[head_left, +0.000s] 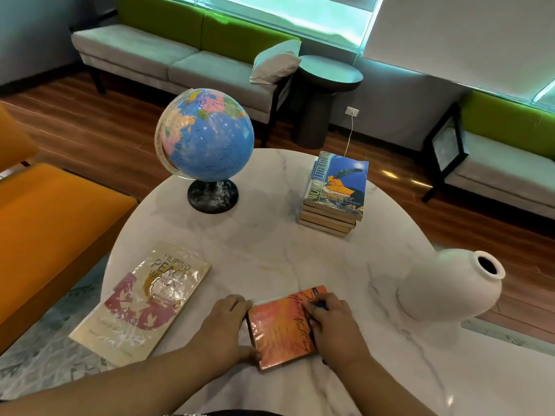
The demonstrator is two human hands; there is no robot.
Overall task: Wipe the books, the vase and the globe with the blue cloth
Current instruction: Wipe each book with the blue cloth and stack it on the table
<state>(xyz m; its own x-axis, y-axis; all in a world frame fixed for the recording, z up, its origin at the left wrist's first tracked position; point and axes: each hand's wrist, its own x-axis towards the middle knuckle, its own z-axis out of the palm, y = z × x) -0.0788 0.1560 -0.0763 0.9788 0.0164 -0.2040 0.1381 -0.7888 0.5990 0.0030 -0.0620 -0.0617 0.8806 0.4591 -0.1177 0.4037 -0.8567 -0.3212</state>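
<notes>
- Two hands met at the orange book point(280, 327), a small glossy volume that lay flat near the near edge of the marble tabletop point(270, 238).
- Left hand point(225, 328): it was set against the orange book's left edge, with fingers bent over that edge and the thumb at the near-left corner, bracing it.
- Right hand point(329, 321): the fingers were curled down on the orange book's right half and bunched the blue cloth point(319, 305). Only small patches of the cloth showed beneath them.
- Orange book, handling: it was judged light and stiff. Its shiny cover seemed likely to slide on polished marble, so a hold along one edge suited it.
- Large pale book point(144, 301): it lay flat to the left of the orange book under a glossy wrapping and was probably just as slippery.
- Stacked books point(335, 196): they stood beyond the orange book, to its right. The pile looked liable to shift, so steadying it from the top cover seemed wise.
- Globe point(207, 139): it stood beyond the orange book, slightly to its left, on a dark round base. The sphere probably spun freely, which made the base the safer hold.
- Vase point(447, 286): it stood to the right of the orange book, close to the tabletop's rim. It was judged ceramic and fragile, and best cupped round the body.
</notes>
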